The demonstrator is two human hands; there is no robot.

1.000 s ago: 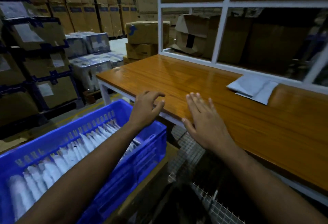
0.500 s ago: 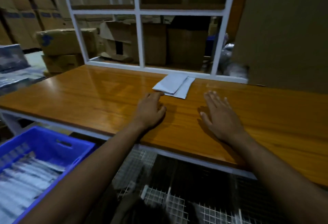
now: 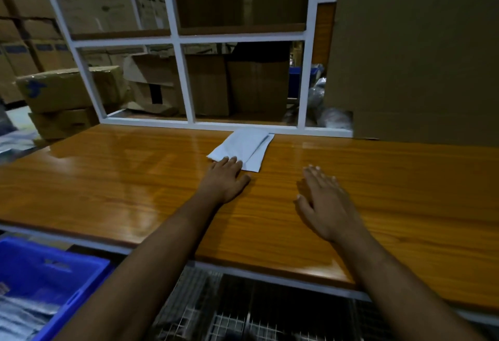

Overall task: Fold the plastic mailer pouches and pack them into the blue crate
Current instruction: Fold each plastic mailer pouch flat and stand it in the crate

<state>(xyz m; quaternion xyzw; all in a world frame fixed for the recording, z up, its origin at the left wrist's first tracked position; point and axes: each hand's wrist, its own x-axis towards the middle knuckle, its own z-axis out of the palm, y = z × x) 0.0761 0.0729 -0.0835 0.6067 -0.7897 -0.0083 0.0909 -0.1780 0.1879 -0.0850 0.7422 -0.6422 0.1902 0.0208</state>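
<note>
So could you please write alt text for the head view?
A person's left hand reaches its fingers onto white mailer pouches on a wooden table. The right hand lies flat and open beside it; a blue crate sits lower left.

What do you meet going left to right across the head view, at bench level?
Blue plastic crate at the lower left → left hand, fingertips on the white plastic mailer pouches → right hand, flat over the orange wooden bench → tall brown cardboard sheet.
</note>
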